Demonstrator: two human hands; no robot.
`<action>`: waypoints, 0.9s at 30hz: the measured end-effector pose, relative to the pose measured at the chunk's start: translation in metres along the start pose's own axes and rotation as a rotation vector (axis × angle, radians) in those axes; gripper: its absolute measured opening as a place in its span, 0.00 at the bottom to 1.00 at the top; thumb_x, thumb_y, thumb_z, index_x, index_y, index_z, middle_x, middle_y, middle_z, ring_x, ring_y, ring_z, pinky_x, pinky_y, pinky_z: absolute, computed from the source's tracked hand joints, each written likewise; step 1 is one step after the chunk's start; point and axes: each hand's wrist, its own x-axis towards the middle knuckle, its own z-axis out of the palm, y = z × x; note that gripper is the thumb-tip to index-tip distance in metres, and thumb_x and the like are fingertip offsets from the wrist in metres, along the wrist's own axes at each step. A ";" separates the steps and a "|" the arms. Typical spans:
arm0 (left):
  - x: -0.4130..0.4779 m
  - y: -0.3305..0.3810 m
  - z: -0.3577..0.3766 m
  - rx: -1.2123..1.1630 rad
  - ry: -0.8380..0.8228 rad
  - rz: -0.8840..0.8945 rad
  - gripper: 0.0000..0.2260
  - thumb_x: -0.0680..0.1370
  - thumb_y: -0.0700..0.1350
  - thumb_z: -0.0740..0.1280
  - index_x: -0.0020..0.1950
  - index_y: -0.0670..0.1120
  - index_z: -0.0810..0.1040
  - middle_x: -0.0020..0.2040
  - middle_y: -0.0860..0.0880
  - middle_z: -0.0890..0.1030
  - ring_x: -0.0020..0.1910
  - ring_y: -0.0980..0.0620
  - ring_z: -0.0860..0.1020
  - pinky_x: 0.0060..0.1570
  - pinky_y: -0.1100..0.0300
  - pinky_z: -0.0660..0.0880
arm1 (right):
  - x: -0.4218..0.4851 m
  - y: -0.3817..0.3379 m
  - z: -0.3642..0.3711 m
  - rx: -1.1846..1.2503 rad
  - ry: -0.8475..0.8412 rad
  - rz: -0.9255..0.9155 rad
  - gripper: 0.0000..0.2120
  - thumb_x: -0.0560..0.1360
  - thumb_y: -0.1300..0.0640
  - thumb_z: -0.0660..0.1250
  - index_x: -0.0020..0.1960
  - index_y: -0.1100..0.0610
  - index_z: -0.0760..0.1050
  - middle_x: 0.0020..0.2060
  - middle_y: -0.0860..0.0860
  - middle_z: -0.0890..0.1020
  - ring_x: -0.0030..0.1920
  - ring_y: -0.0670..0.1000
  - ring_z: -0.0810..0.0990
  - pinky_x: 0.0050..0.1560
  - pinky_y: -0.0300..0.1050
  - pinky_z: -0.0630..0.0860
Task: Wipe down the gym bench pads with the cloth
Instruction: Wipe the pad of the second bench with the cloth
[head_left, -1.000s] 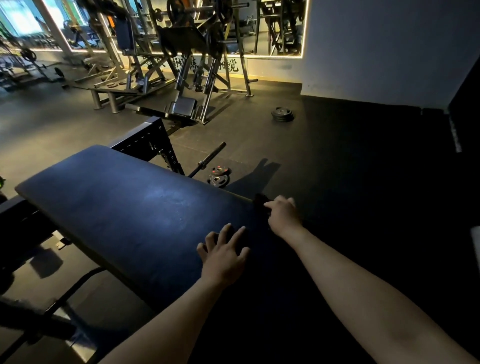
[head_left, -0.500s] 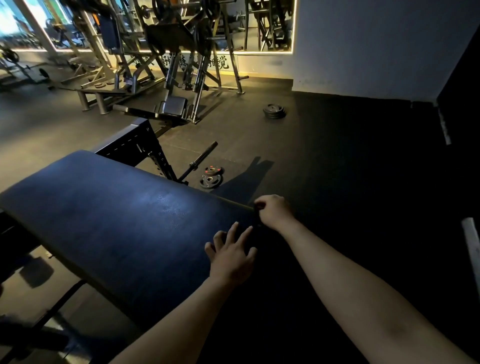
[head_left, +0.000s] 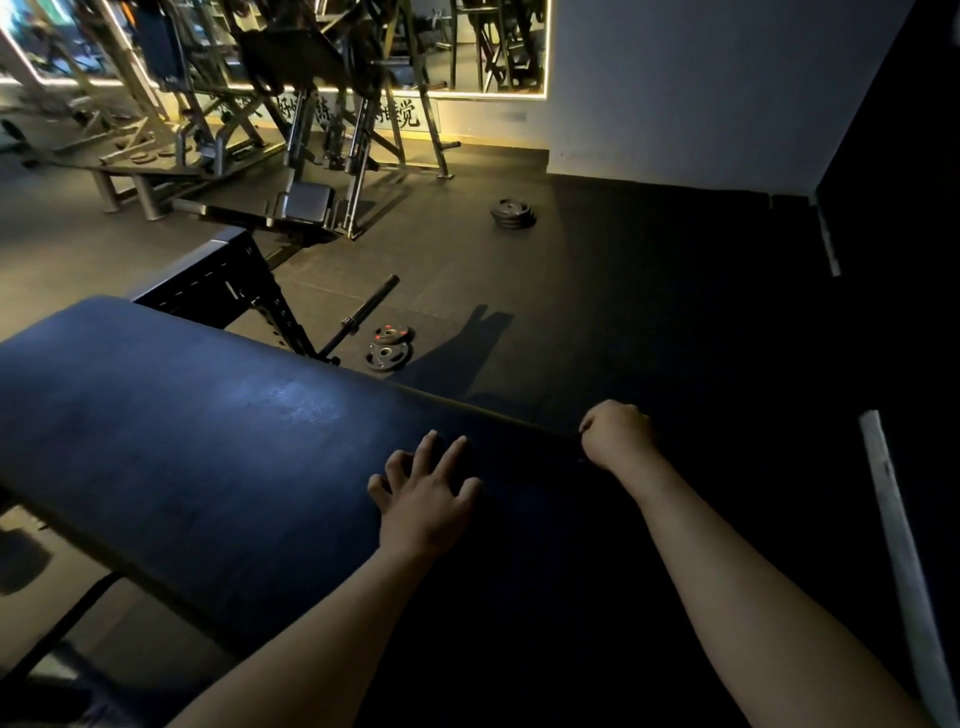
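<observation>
My left hand (head_left: 423, 499) lies flat on the pad (head_left: 208, 441), fingers spread wide on its smooth, faintly glossy dark-blue skin. The pad, long and round-ended, runs off left of both hands. My right hand (head_left: 618, 434) is curled at the pad's far edge. It is too dark there to make out the cloth, so I cannot tell whether I grip it. Beyond my left hand, round plates (head_left: 387, 349) lie on the matte floor (head_left: 597, 270).

I see two small weight plates (head_left: 388, 347) lying on the dark floor (head_left: 623, 291), just beside a black bar (head_left: 363, 314). Farther off sits a pile of plates (head_left: 513, 213). Big metal machines (head_left: 322, 104) stand by a mirror (head_left: 498, 47) with a glowing edge. The wall (head_left: 701, 93) next to it is pale.
</observation>
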 end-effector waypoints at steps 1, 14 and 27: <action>0.000 0.000 -0.001 -0.003 -0.001 -0.001 0.27 0.80 0.65 0.53 0.78 0.68 0.50 0.82 0.55 0.48 0.76 0.44 0.45 0.69 0.43 0.48 | -0.005 -0.007 0.003 0.042 0.036 -0.074 0.13 0.75 0.59 0.66 0.57 0.51 0.82 0.57 0.55 0.81 0.57 0.58 0.79 0.58 0.51 0.79; 0.000 -0.005 0.000 0.016 -0.020 0.019 0.27 0.81 0.65 0.54 0.79 0.68 0.49 0.82 0.54 0.47 0.76 0.42 0.45 0.70 0.42 0.49 | -0.051 -0.023 0.037 0.111 0.202 -0.453 0.19 0.79 0.63 0.60 0.66 0.52 0.77 0.61 0.51 0.75 0.61 0.55 0.69 0.62 0.49 0.72; -0.041 -0.061 -0.014 0.003 -0.038 0.203 0.27 0.80 0.63 0.60 0.78 0.65 0.57 0.81 0.54 0.51 0.78 0.46 0.44 0.74 0.43 0.45 | -0.091 -0.027 0.044 0.233 0.196 -0.407 0.18 0.76 0.61 0.66 0.64 0.52 0.79 0.62 0.54 0.77 0.61 0.58 0.76 0.65 0.49 0.71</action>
